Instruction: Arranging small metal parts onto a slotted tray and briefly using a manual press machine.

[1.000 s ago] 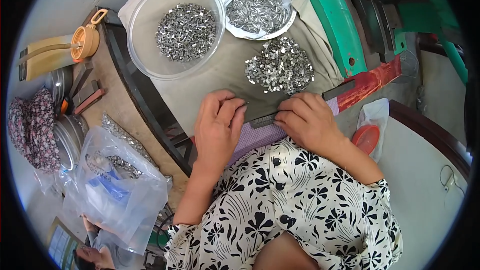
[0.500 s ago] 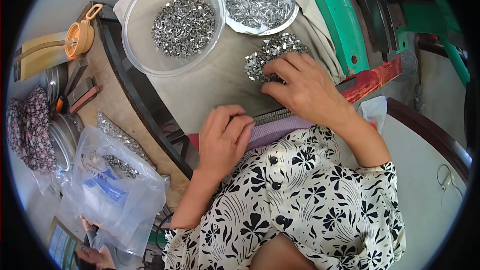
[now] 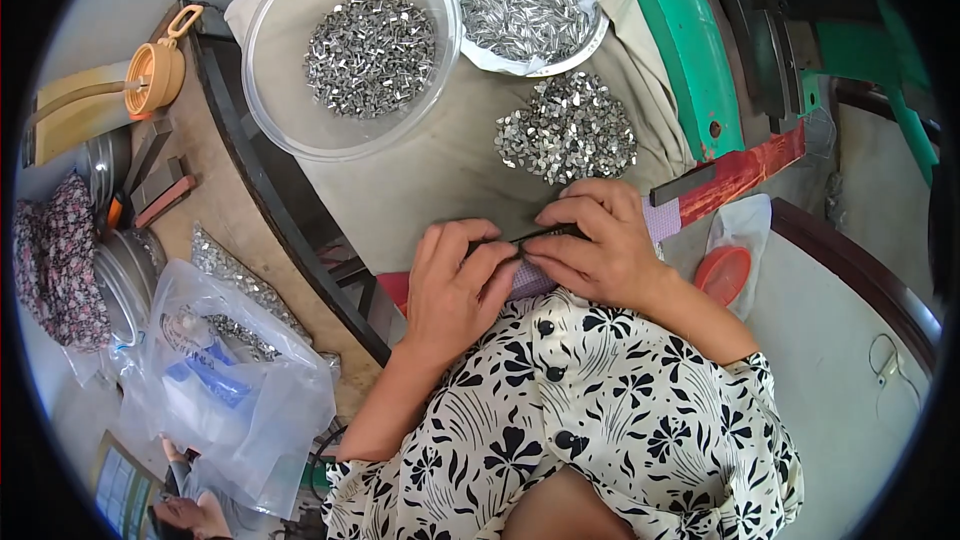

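At the front edge of the cloth-covered work surface, my two hands meet with bent fingers. Thumb and fingertips of my left hand [image 3: 455, 280] are drawn together; whatever lies between them is too small to make out. My right hand [image 3: 598, 248] pinches in the same way, close beside the left fingertips. Under and between them runs a thin dark strip [image 3: 545, 233], largely covered by the fingers, on a purple checked cloth [image 3: 530, 281]. A pile of small shiny metal pieces [image 3: 568, 128] lies just beyond my right hand.
Behind stand a clear round tub [image 3: 270, 105] of small metal parts and a paper-lined metal bowl [image 3: 597, 25] of slender ones. Green machinery [image 3: 690, 70] borders the right. At left, a wooden table [image 3: 225, 185] carries a plastic bag [image 3: 255, 390]. A person [image 3: 195, 505] shows at lower left.
My right hand has come from the metal pile back to the front edge, beside my left hand. The left has shifted slightly right. The pile and a red round lid now show.
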Available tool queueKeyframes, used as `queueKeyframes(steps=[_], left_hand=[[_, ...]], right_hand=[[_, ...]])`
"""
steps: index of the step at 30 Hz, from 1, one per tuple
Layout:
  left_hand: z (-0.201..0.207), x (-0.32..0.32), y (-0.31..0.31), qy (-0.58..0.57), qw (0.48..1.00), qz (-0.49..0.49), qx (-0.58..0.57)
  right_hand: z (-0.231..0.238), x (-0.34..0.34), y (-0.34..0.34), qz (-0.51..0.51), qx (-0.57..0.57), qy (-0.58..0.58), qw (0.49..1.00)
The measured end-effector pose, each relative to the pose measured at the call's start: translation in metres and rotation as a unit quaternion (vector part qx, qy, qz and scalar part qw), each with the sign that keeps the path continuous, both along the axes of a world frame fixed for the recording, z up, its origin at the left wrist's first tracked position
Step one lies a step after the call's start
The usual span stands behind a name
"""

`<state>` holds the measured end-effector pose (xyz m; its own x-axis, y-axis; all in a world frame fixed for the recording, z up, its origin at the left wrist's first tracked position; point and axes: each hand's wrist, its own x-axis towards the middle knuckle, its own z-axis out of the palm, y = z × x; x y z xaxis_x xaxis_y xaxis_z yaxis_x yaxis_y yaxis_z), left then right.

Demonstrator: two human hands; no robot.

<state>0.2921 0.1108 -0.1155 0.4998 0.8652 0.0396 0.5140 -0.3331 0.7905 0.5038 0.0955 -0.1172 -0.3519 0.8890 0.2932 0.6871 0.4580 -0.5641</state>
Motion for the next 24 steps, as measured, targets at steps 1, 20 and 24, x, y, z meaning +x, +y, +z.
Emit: queueKeyframes(steps=[1, 20, 24], left_hand=[[0.0, 0.0, -0.001, -0.002, 1.0, 0.009, -0.013], [-0.006, 0.008, -0.005, -0.002, 1.0, 0.017, 0.024], [-0.008, 0.01, -0.005, 0.012, 0.999, 0.011, 0.045]], right_hand=[[0.002, 0.004, 0.001, -0.003, -0.01, 0.013, 1.0], [0.012, 0.003, 0.044, -0.004, -0.059, -0.041, 0.997], [0.008, 0.004, 0.038, -0.028, -0.056, -0.036, 0.997]])
